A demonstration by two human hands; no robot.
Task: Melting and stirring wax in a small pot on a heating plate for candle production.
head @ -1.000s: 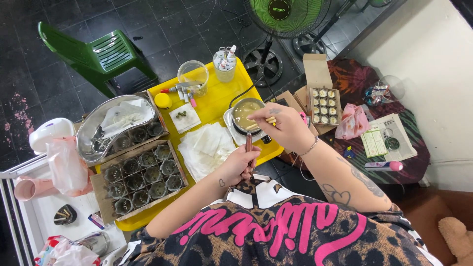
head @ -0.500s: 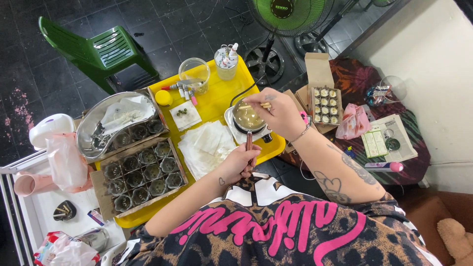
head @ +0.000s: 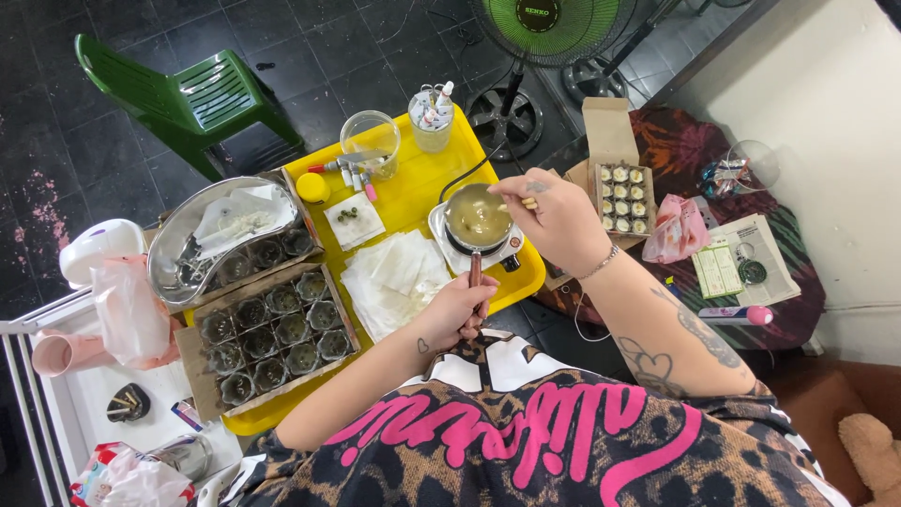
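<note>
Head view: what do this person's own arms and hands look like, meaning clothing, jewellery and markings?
Both forearms are bare below a leopard-print top with large pink lettering. The right hand has a small tattoo on its back, a thin chain bracelet at the wrist, and line tattoos up the forearm, one heart-shaped. The left hand has a small heart tattoo near its wrist.

Two hands at a small pot on a yellow tray

The left hand grips the brown wooden handle of a small round metal pot of yellowish liquid, which sits on a white hotplate on the yellow plastic tray. The right hand holds thin pale sticks at the pot's rim.
</note>
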